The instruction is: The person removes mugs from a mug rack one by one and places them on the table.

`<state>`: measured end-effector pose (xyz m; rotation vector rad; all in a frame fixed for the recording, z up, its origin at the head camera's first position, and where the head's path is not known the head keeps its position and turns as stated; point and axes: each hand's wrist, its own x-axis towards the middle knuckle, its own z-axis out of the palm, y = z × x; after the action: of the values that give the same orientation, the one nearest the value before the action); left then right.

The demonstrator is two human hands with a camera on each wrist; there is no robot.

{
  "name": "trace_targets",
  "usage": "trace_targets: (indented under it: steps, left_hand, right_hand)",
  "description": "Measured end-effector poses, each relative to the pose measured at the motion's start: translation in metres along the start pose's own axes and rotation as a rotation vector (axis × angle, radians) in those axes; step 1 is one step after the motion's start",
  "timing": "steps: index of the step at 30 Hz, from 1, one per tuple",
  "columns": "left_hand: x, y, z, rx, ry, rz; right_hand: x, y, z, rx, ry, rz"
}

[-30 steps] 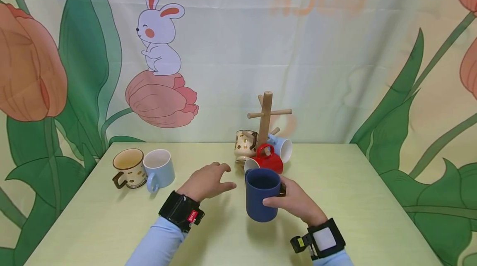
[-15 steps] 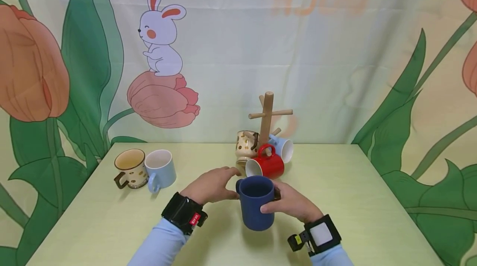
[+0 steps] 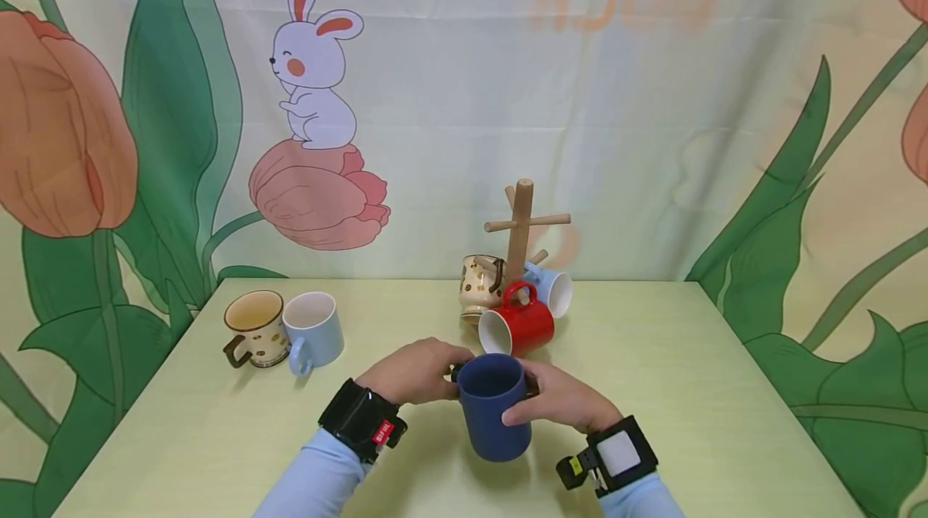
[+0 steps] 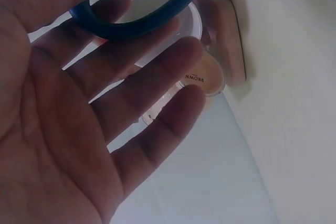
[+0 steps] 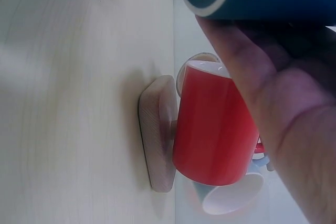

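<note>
Glaze is catching soft light on the dark blue mug [image 3: 493,405], a plain smooth cylinder that the right hand [image 3: 557,399] is gripping, thumb across the near wall and fingers curled round the far side, lifting it above the pale green table [image 3: 689,389] at the front centre. The left hand [image 3: 413,371] is arriving at the mug's left side with fingers straight and spread; the left wrist view is showing the flat palm with the mug's rounded rim [image 4: 142,17] passing just in front of the fingers, and whether they are touching it cannot be told. Just behind the mug, a wooden mug tree [image 3: 516,232] with a round post and dowel pegs is standing on a flat rounded base [image 5: 157,135]. 3 mugs are hanging low on it: a glossy red mug [image 3: 516,329] tilting with its white inside facing front left, a cream spotted mug [image 3: 480,286] on the left, and a pale blue mug [image 3: 551,286] on the right. Well apart at the table's left, 2 mugs are standing upright and touching: a cream dotted mug with a brown handle [image 3: 254,329] and a light blue mug [image 3: 313,331]. A printed cloth backdrop [image 3: 435,99] with a rabbit and tulips is hanging behind.
</note>
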<state>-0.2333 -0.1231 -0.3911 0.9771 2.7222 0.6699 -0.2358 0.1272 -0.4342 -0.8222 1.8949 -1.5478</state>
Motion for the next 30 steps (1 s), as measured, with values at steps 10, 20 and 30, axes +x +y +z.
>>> trace_targets:
  steps: [10, 20, 30]
  left_hand:
    - [0.002, -0.005, 0.004, -0.03, -0.042, 0.05]
    - [-0.001, -0.008, 0.004, -0.145, -0.077, 0.068]
    - [-0.006, -0.013, 0.006, -0.219, -0.09, 0.068]
  right_hand:
    - [-0.001, 0.0, -0.001, 0.035, -0.051, 0.033]
    - [-0.007, 0.005, -0.007, 0.041, 0.006, 0.024]
    - [-0.012, 0.01, -0.01, 0.042, 0.116, 0.067]
